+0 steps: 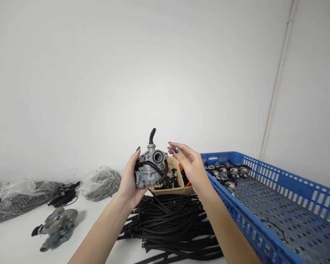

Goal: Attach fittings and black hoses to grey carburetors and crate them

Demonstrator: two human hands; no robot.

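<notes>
Nearest, at 6 o'clock: heap of black hoses (172, 223) on white table (13, 242). At 8 o'clock, one bare metal part (56, 227), no hose fitted, set aside. Centre frame: left hand (129, 181) clamped round carburetor (151, 168), held up w/ black hose already looped on; right hand (191, 167) open, fingers spread, just beside it at 3 o'clock, not touching. Behind, tan tray (172, 161) of small bits. At 3 o'clock, blue crate (264, 176) w/ finished units (227, 174) clustered at far end, mostly bare floor otherwise — judged early in batch. Bagged parts (100, 183) at 9 o'clock.
</notes>
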